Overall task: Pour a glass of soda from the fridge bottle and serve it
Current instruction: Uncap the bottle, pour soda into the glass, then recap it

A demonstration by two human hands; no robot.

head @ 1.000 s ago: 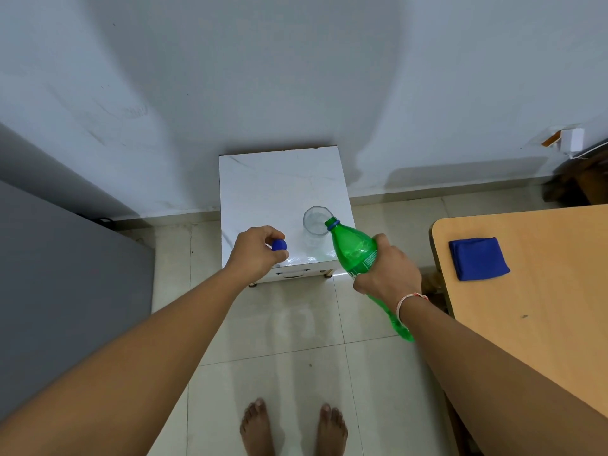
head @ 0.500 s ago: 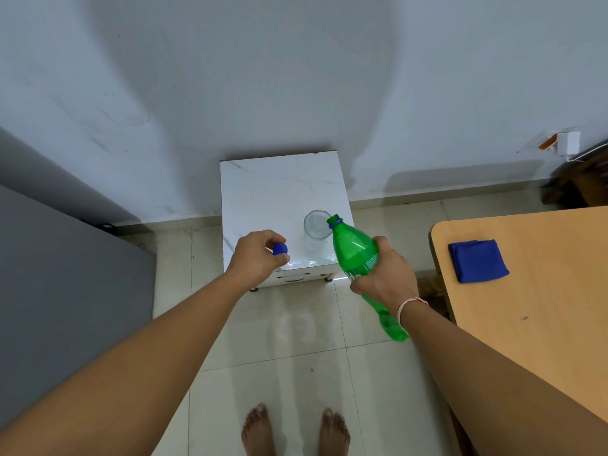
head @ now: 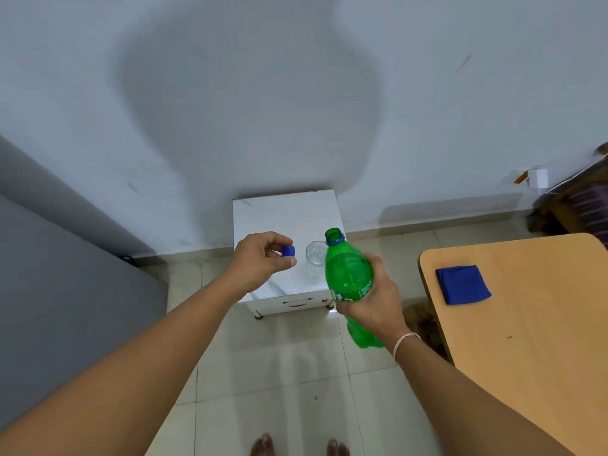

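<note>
Left hand (head: 260,262) fingers curled, thumb and fingertips pinching a small blue plastic cap (head: 288,250), ribbed-looking, round. Right hand (head: 373,295) fingers wrapped round the mid-body of a green translucent plastic soda bottle (head: 347,274), over its label; bottle roughly upright, tilted a little, neck open, blue ring under the mouth, base poking out below the wrist. Thin pale thread band (head: 404,343) on the right wrist. Between the two sets of fingers, just left of the bottle neck, a clear glass (head: 316,258), round, stands upright on the counter (head: 283,212); can't tell if there's liquid in it. Counter is a small white boxy cabinet, glossy marble-look top, drawer handle on the front face, short feet, set against a plain pale wall (head: 296,93). Below the fingers, glossy cream floor tiles (head: 279,357) with grout lines; bare toes (head: 263,444) at the bottom edge. Right of the bottle-holding fingers, a light wooden table (head: 543,324) with rounded corner, smooth surface, a folded blue cloth (head: 462,284) on it, soft, squarish. Far left of the cap-holding fingers, a flat matte grey panel (head: 65,291).
</note>
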